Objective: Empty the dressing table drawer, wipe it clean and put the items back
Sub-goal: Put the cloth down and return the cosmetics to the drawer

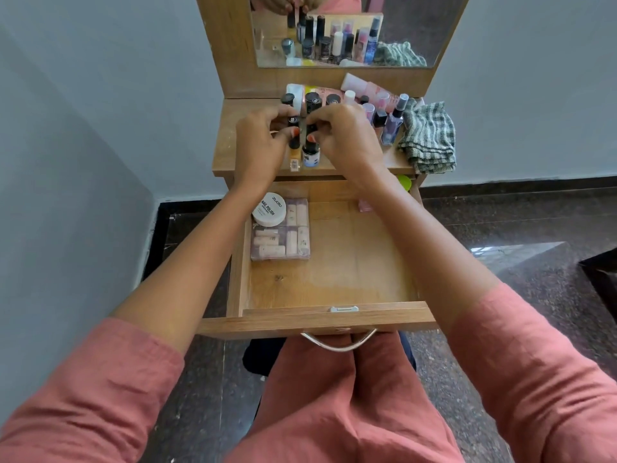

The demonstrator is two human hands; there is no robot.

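1. Landmark: the drawer (334,279). It is pulled out over my lap, and its metal handle (337,344) is on the edge nearest me.
2. In the drawer's back-left corner lies a clear case (280,240) of small pale tubes. A white round tub (269,209) rests on the case's far end.
3. In the drawer's back-right corner is a pink item (365,205), partly hidden by my right forearm. I cannot tell what it is.
4. My left hand (263,142) is over the table top (230,128) just beyond the drawer. Its fingers are curled, and thumb and fingertips pinch a small black-capped bottle (292,121).
5. My right hand (347,138) is beside the left, almost touching it. Thumb and forefinger pinch the black cap of a blue bottle (311,157).
6. A yellow bottle (294,158) stands touching the blue one, at the table edge above the drawer.
7. Farther from the drawer, behind my hands, are more black-capped bottles and lying tubes (367,88).
8. Above the drawer's right side, a crumpled checked cloth (429,138) overhangs the table edge. A spray bottle (394,123) is just beside it.
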